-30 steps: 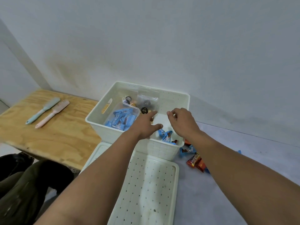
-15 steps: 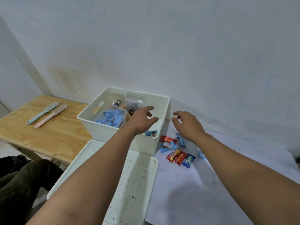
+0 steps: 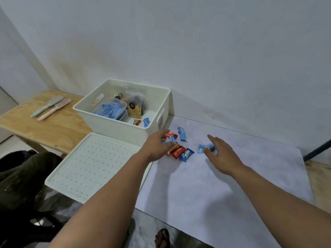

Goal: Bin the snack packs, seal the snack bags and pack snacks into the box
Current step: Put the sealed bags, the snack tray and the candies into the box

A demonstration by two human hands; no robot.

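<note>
A white box [image 3: 125,130] stands at the back of the table. Inside are a clear tub of blue packs [image 3: 112,109], clear snack bags [image 3: 134,106], a red pack [image 3: 137,122] and a blue pack [image 3: 146,122]. Loose packs lie on the pale mat to its right: red ones [image 3: 178,151], a blue one [image 3: 186,154], another blue one [image 3: 181,133] and a blue one [image 3: 204,148] further right. My left hand [image 3: 157,146] reaches over the red and blue packs, fingers loosely spread. My right hand [image 3: 220,153] hovers over the rightmost blue pack, fingers straight.
The box's perforated white lid [image 3: 89,165] lies flat in front of the box. A wooden board [image 3: 44,127] to the left carries a green brush [image 3: 47,105] and a pink brush [image 3: 54,109]. The pale mat [image 3: 232,185] stretches right. A sandalled foot [image 3: 162,238] shows below.
Both hands left the box and moved right and down to the loose packs on the mat. The view swung right, so the box now sits further left.
</note>
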